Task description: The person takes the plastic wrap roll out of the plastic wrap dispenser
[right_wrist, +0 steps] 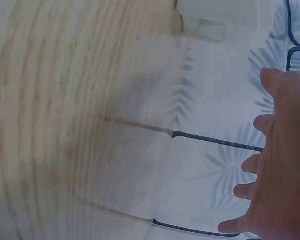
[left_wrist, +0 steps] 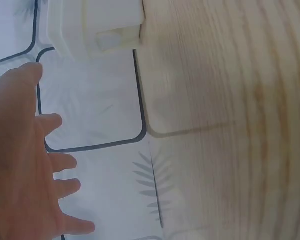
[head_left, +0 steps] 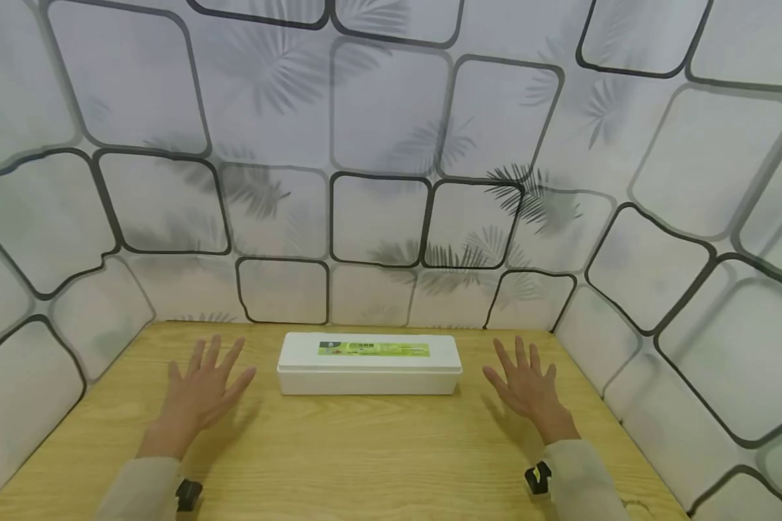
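Left hand point(head_left: 198, 394) and right hand point(head_left: 528, 387) are both spreading, palms down, fingers fanned apart, and neither is holding or touching anything; with shadows falling off to one side, they seem to be hovering over the wood. Patterned backdrop point(head_left: 381, 221) is wrapping the far side and both flanks, its dark-outlined squares and leaf prints meeting the edge of the pale wooden tabletop point(head_left: 365, 456). On that tabletop, near the far edge and between the two hands, a long white box point(head_left: 369, 382) is lying crosswise, apart from both. Its lid point(head_left: 365, 362) is sitting on top, apparently closed, and bearing a green label point(head_left: 373, 349). Pale sleeves point(head_left: 140, 488) are covering the forearms, with a small dark gadget point(head_left: 189, 495) showing at each wrist.

Judging by this pose, the work is standing at a ready stage, before any contact. A next move would probably be calling for both hands coming inward to the box's ends, perhaps one steadying it while the other is lifting the lid.
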`<state>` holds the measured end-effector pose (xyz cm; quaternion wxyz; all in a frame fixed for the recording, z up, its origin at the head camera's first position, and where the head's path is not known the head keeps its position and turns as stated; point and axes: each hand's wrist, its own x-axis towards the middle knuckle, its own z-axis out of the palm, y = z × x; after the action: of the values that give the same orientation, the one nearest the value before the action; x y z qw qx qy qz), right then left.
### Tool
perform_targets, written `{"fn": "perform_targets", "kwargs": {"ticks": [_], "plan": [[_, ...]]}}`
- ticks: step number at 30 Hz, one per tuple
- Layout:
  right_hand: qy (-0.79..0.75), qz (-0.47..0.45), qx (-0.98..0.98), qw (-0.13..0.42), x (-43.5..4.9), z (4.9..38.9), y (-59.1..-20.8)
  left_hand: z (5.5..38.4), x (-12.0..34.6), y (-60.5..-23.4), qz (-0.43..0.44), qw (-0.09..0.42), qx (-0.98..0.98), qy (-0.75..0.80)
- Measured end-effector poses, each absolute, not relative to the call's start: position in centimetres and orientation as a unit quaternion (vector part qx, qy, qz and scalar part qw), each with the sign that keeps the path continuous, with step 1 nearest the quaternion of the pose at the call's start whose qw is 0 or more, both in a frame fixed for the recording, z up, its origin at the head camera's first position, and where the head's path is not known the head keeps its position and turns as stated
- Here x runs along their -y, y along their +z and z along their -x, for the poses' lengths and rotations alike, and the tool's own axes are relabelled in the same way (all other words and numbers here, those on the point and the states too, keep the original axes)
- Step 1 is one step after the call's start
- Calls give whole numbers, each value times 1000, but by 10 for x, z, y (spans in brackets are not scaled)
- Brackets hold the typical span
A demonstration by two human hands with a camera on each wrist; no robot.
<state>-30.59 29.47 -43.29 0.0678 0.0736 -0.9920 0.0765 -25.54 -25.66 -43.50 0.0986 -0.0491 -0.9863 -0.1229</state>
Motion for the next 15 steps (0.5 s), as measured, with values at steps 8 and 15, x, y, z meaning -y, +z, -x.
{"fn": "perform_targets", "kwargs": {"ticks": [8, 15], "plan": [[162, -139, 974, 72, -286, 320, -423, 259, 254, -440, 121, 97, 970, -185], [218, -183, 952, 109, -262, 330, -408, 264, 249, -446, 156, 110, 942, -276]]}}
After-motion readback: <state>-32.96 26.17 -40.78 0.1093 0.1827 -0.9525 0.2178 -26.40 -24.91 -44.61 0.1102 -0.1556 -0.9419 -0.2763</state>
